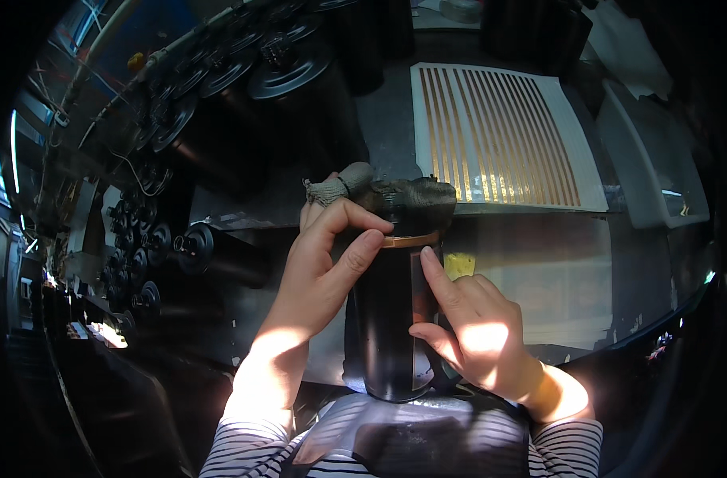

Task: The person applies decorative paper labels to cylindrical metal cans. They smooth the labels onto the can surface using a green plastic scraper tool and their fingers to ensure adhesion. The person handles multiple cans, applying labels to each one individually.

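Observation:
A black cylinder (383,319) stretches away from my lap, with a narrow gold adhesive strip (411,240) running across it near its far end. My left hand (325,267) pinches the strip's left end between thumb and index finger. My right hand (483,323) has its index finger stretched out, its tip just below the strip's right part. Its thumb is apart from that finger, near the cylinder's right side, and the other fingers are loosely bent. Dark, worn cloth (415,199) lies around the cylinder's far end and hides it.
A white sheet (587,179) bearing several gold strips lies on the bench at the far right. Several black cylinders with ridged ends (288,76) stand at the far left, and more (196,248) lie on the left. A translucent tray (654,159) is at the right.

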Demonstrator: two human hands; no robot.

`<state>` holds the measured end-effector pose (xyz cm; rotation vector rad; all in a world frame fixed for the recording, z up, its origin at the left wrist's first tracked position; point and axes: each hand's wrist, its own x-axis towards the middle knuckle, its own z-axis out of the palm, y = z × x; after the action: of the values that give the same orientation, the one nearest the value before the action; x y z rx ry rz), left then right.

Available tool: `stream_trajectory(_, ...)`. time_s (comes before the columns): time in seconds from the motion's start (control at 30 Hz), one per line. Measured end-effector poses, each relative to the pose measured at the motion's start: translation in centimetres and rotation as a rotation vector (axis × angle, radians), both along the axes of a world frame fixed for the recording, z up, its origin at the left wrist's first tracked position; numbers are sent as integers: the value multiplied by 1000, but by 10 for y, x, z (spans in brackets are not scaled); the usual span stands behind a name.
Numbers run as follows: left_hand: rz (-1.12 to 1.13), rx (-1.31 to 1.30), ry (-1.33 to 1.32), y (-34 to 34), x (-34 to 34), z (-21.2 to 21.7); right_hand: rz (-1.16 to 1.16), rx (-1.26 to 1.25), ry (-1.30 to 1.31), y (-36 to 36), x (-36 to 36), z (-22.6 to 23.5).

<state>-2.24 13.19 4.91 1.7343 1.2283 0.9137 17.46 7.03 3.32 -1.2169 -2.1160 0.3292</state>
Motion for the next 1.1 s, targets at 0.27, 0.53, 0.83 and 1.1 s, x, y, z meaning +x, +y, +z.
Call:
stream_trajectory(0.27,-122,-48,-173,9,0,4,13,-1,3,1,1,-2)
stream_trajectory(0.53,-134,-232,-142,15,1,15,3,-21,-18,1,0,1)
stream_trajectory(0.83,-191,-117,-60,19,-2,10,-1,-9,-21,0,0,-1)
stream_trajectory(1.1,-230,-325,-276,21,-8,10,4,37,3,1,1,-4)
